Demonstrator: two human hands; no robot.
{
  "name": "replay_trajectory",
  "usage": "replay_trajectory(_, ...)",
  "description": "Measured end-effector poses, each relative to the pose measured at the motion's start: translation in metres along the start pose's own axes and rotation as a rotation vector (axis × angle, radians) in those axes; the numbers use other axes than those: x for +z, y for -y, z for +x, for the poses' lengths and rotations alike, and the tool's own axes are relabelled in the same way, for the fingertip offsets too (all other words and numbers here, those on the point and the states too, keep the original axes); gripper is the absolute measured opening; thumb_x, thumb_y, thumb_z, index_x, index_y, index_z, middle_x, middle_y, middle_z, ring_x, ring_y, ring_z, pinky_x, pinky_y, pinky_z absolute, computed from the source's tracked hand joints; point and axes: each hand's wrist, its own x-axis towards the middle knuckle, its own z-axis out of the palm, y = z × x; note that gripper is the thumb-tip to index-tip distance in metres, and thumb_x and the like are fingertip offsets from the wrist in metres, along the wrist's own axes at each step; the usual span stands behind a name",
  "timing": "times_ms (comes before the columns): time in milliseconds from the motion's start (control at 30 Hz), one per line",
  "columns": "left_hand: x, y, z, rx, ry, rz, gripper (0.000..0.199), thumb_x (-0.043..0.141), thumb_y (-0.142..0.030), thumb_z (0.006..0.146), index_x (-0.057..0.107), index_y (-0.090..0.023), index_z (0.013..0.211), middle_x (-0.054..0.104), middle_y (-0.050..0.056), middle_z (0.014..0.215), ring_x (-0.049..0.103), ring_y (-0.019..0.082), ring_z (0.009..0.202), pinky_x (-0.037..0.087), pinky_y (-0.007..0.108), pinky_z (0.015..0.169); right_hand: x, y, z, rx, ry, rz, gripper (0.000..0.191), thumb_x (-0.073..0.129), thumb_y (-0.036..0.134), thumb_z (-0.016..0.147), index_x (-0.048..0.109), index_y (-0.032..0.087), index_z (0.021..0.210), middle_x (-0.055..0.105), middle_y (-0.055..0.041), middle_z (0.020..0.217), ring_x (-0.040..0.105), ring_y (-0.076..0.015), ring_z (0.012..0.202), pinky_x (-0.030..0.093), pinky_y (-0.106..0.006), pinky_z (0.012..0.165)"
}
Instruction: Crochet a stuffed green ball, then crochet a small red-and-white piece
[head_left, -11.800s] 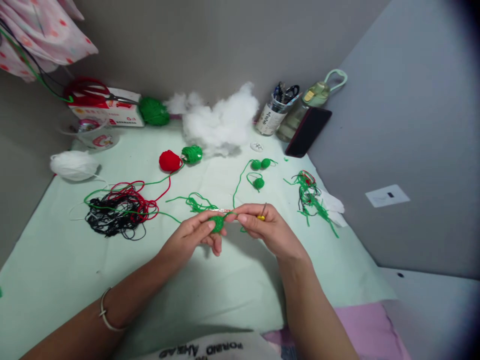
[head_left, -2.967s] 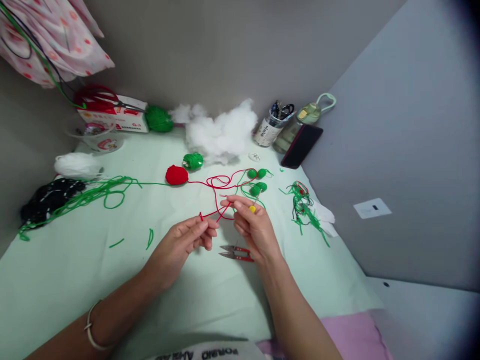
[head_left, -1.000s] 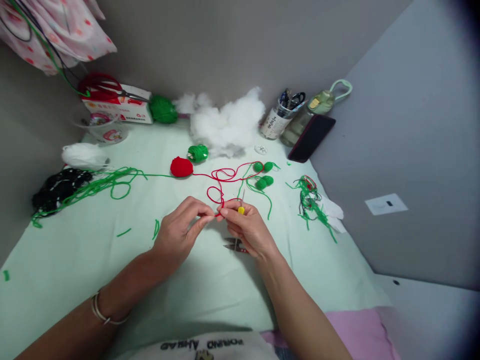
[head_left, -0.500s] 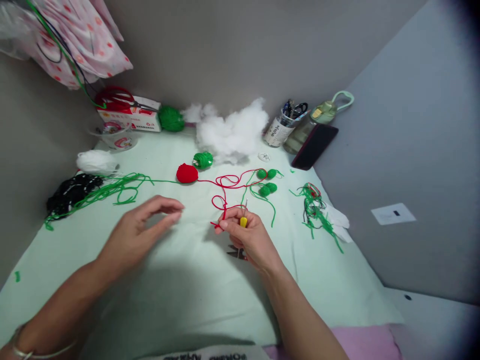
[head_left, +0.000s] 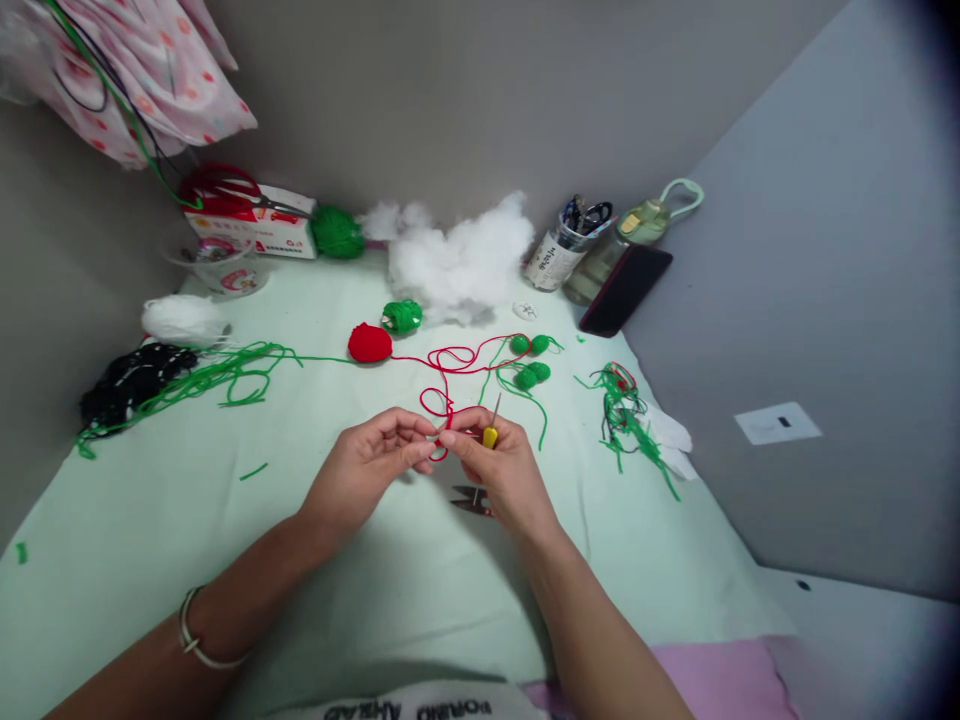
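Note:
Between my two hands runs red yarn [head_left: 448, 412], its strand looping back to a red yarn ball [head_left: 370, 343]. My left hand [head_left: 382, 455] pinches the yarn near its end, thumb against forefinger. Close against it, my right hand [head_left: 491, 455] grips the yarn at the fingertips. Tucked in that same hand is a crochet hook [head_left: 490, 436] with a yellow handle, its thin metal shaft pointing up. Thread snips [head_left: 471, 499] lie on the cloth below, partly covered by my right hand. Small green crocheted balls [head_left: 528, 376] with trailing ends rest beyond the right hand.
White stuffing [head_left: 461, 262] is heaped at the back beside green yarn balls [head_left: 337, 232]. To the left lie black yarn [head_left: 135, 385] and tangled green strands [head_left: 225, 378]. On the right are yarn scraps [head_left: 626, 420], a leaning phone [head_left: 626, 290] and a pen cup [head_left: 556, 255].
My left hand has moved right and closed on the red yarn beside my right hand. My right hand keeps hold of the yarn and hook. The view has shifted slightly.

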Motion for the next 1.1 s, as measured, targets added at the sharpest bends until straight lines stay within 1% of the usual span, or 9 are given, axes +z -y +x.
replay_trajectory(267, 0.002, 0.002, 0.001, -0.059, 0.034, 0.041, 0.019, 0.080, -0.037, 0.077, 0.075, -0.020, 0.083, 0.072, -0.001, 0.075, 0.067, 0.014, 0.068, 0.054, 0.026, 0.070, -0.001, 0.000, 0.002, 0.029, -0.017, 0.058, 0.031, 0.089, 0.042, 0.070, 0.069, 0.018, 0.077, 0.043, 0.0090, 0.054, 0.024, -0.0036, 0.045, 0.015, -0.023, 0.043)
replay_trajectory(500, 0.002, 0.010, 0.003, -0.050, 0.097, -0.144, 0.020, 0.082, -0.037, 0.081, 0.071, -0.020, 0.085, 0.071, -0.003, 0.075, 0.070, 0.012, 0.068, 0.056, 0.024, 0.070, -0.002, 0.000, 0.002, 0.028, -0.037, 0.126, 0.033, 0.091, 0.039, 0.067, 0.067, 0.019, 0.077, 0.041, 0.0106, 0.051, 0.023, -0.0029, 0.043, 0.015, -0.023, 0.042)
replay_trajectory(600, 0.004, 0.008, 0.003, -0.079, 0.067, -0.251, 0.021, 0.083, -0.036, 0.080, 0.071, -0.020, 0.086, 0.072, -0.004, 0.074, 0.069, 0.011, 0.065, 0.056, 0.022, 0.068, -0.004, 0.002, 0.001, 0.012, -0.031, 0.110, 0.032, 0.086, 0.043, 0.073, 0.068, 0.019, 0.083, 0.052, 0.0079, 0.059, 0.024, -0.0026, 0.044, 0.016, -0.023, 0.042)
replay_trajectory(700, 0.006, 0.005, 0.002, -0.087, 0.005, -0.370, 0.021, 0.085, -0.033, 0.078, 0.070, -0.021, 0.086, 0.073, -0.004, 0.077, 0.069, 0.010, 0.069, 0.057, 0.021, 0.071, -0.003, 0.005, -0.002, -0.017, 0.013, -0.012, 0.030, 0.083, 0.045, 0.077, 0.070, 0.019, 0.087, 0.059, 0.0047, 0.068, 0.029, -0.0032, 0.047, 0.019, -0.023, 0.044)
replay_trajectory(767, 0.008, 0.004, 0.002, -0.068, -0.025, -0.415, 0.019, 0.085, -0.031, 0.079, 0.070, -0.020, 0.085, 0.072, -0.003, 0.077, 0.069, 0.010, 0.072, 0.058, 0.020, 0.074, 0.000, 0.007, -0.005, -0.016, 0.051, -0.091, 0.030, 0.085, 0.043, 0.075, 0.070, 0.019, 0.084, 0.053, 0.0063, 0.061, 0.031, -0.0044, 0.048, 0.020, -0.023, 0.045)
replay_trajectory(833, 0.009, 0.006, 0.002, -0.067, -0.044, -0.457, 0.015, 0.083, -0.027, 0.080, 0.072, -0.019, 0.084, 0.072, -0.002, 0.079, 0.068, 0.010, 0.076, 0.058, 0.020, 0.076, 0.003, 0.008, -0.007, -0.003, 0.067, -0.109, 0.029, 0.085, 0.042, 0.074, 0.069, 0.019, 0.080, 0.044, 0.0087, 0.053, 0.028, -0.0049, 0.047, 0.018, -0.023, 0.044)
replay_trajectory(967, 0.011, 0.008, 0.003, -0.151, -0.041, -0.643, 0.010, 0.082, -0.018, 0.078, 0.074, -0.013, 0.083, 0.068, 0.001, 0.083, 0.064, 0.009, 0.075, 0.057, 0.018, 0.069, 0.004, 0.006, -0.006, 0.000, 0.006, -0.006, 0.026, 0.086, 0.038, 0.073, 0.069, 0.019, 0.077, 0.034, 0.0112, 0.049, 0.021, -0.0043, 0.045, 0.013, -0.022, 0.042)
replay_trajectory(1033, 0.012, 0.007, 0.004, -0.202, -0.036, -0.750, 0.009, 0.081, -0.015, 0.077, 0.075, -0.011, 0.082, 0.066, 0.002, 0.084, 0.062, 0.009, 0.072, 0.056, 0.018, 0.063, 0.002, 0.006, -0.004, -0.005, -0.026, 0.094, 0.023, 0.085, 0.034, 0.072, 0.068, 0.019, 0.076, 0.042, 0.0101, 0.052, 0.022, -0.0031, 0.044, 0.013, -0.022, 0.042)
replay_trajectory(1100, 0.013, 0.007, 0.004, -0.236, -0.028, -0.816, 0.010, 0.081, -0.013, 0.077, 0.076, -0.011, 0.085, 0.067, 0.003, 0.088, 0.060, 0.008, 0.070, 0.055, 0.017, 0.060, 0.001, 0.007, -0.003, -0.013, -0.035, 0.201, 0.020, 0.083, 0.030, 0.074, 0.066, 0.019, 0.076, 0.056, 0.0070, 0.063, 0.022, -0.0014, 0.042, 0.014, -0.021, 0.041)
